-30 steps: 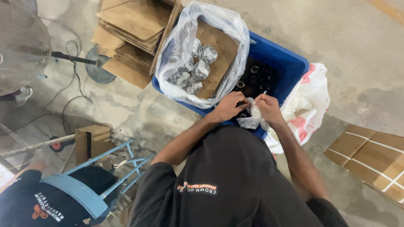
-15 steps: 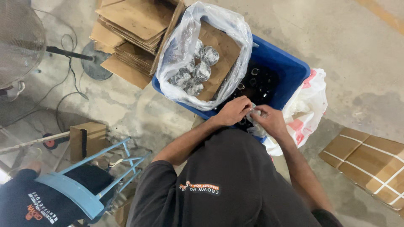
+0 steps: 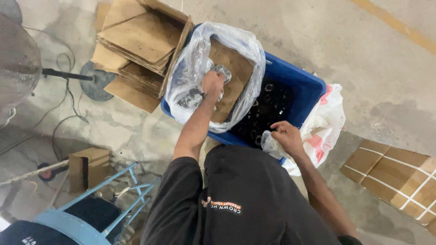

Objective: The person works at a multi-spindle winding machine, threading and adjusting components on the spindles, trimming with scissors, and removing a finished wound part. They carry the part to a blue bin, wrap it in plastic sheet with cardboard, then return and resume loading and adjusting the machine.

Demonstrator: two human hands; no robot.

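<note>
Fingers of the left hand [image 3: 212,84] curl down into the clear plastic bag [image 3: 190,68] and seem to close on one of the small wrapped parts [image 3: 222,71] lying there, though the grip itself is hidden under the knuckles. That bag lines a brown cardboard box [image 3: 234,72] standing in the far-left end of the blue crate [image 3: 299,86]. More wrapped parts lie just under and beside the fingertips, toward the crate's left wall; they are too bunched to count.

At the crate's near rim, the right hand [image 3: 287,137] pinches a crumpled piece of thin clear plastic [image 3: 271,145] between thumb and bent fingers. Loose dark metal rings [image 3: 268,106] fill the crate's open half, just beyond this hand; their number cannot be told. The right hand is the nearer one to these, the left to the wrapped parts.

Only the head view shows this. Around the crate: one white bag with red print [image 3: 327,122] against its right side, one stack of flattened cardboard [image 3: 136,45] to its left, one taped carton [image 3: 399,174] to the near right, one small open box [image 3: 88,165] and one blue metal frame [image 3: 118,195] to the near left, and a fan on a stand [image 3: 18,59] further left.
</note>
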